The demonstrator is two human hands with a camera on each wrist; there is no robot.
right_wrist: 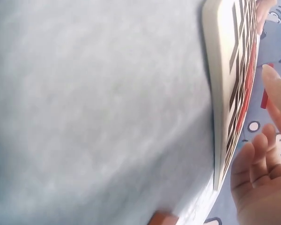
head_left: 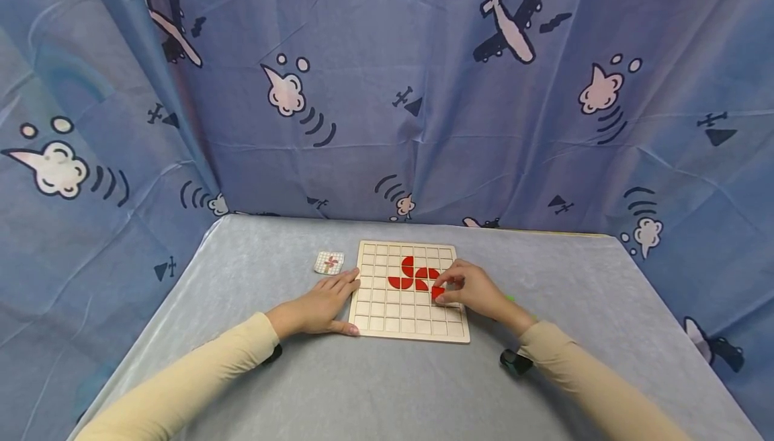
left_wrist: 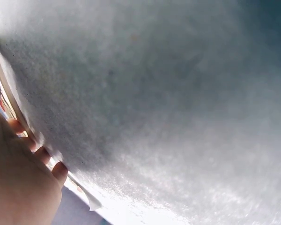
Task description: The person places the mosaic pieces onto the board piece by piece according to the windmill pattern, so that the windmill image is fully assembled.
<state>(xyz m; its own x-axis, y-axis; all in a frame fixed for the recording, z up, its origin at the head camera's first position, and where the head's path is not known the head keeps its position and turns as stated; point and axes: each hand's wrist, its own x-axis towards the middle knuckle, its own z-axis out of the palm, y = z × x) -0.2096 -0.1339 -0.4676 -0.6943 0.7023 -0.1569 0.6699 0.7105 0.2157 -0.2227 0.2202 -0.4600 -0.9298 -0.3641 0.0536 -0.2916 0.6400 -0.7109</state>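
A light wooden grid board [head_left: 393, 325] lies on the table with several red pieces set in its squares, many with a curved edge. My right hand [head_left: 474, 288] pinches a small red piece [head_left: 438, 293] between thumb and finger over the board's right part. In the right wrist view the red piece [right_wrist: 264, 99] shows edge-on, raised off the board [right_wrist: 216, 93]. My left hand [head_left: 320, 303] lies by the board's left edge, fingers extended and fingertips touching it. Only part of the left hand [left_wrist: 23, 183] shows in the left wrist view.
A small card [head_left: 329, 263] printed with a grid and a red pattern lies left of the board. A bit of green [head_left: 510, 298] shows behind the right wrist. A patterned blue curtain [head_left: 363, 91] hangs behind the pale-covered table [head_left: 387, 394].
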